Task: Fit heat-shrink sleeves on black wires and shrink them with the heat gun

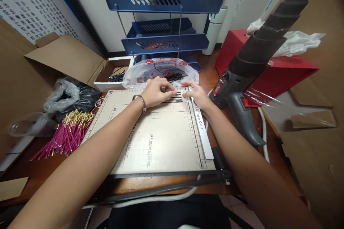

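A cream paper cutter board (163, 128) with printed size lines lies before me. Several thin black strips (173, 101) rest side by side near its far edge; whether they are tubes or wires I cannot tell. My left hand (158, 91), with a metal bracelet at the wrist, reaches over them, thumb and fingertips closed at one strip. Close by on the right, my right hand (198, 96) has its thumb and fingers apart at the strips' right ends, beside the cutter's white guide rail (201, 128). Its palm side is hidden.
Behind the board sit a plastic bag (161, 66) of black strips and a blue rack (165, 43). A heat gun (242, 75) stands right, by a red box (290, 64). Magenta wires with gold ends (68, 134) lie left, near an open cardboard box (72, 57). The cutter's black arm (161, 188) crosses the front.
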{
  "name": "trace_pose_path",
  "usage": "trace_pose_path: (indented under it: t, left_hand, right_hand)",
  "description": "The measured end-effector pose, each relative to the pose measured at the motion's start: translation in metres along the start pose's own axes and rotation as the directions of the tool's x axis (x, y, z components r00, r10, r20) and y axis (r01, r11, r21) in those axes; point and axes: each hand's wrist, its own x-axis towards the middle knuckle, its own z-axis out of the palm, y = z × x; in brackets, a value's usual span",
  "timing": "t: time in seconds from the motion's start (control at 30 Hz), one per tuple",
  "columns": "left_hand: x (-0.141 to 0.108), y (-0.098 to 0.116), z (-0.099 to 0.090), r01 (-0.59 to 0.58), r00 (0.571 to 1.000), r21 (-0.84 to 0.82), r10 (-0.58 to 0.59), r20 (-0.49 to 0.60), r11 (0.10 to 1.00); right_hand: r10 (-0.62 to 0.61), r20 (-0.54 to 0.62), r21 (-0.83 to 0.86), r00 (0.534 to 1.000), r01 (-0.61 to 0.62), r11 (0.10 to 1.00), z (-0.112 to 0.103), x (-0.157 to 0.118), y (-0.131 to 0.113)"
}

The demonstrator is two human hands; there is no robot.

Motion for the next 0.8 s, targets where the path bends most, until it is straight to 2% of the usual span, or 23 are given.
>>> trace_pose_path:
  t: [0.17,0.43,0.8]
  left_hand:
    - [0.0043,-0.0041,0.0044,0.068,0.996,0.042,-0.066,-0.061,0.997]
    - [0.0061,-0.003,0.0038,0.076,0.997,0.065,-0.075,-0.011,0.995]
    - [0.0061,-0.0039,0.0047,0.069,0.997,0.035,-0.068,-0.026,0.997]
  right_hand:
    - [0.023,-0.045,-0.006,0.999,-0.023,1.0,0.0038,0.003,0.0007]
    - [-0.01,-0.064,-0.056,0.998,0.006,0.998,0.0039,0.0024,0.0005]
    - [-0.013,-0.057,-0.057,0.998,0.01,0.998,0.004,0.0017,-0.0003]
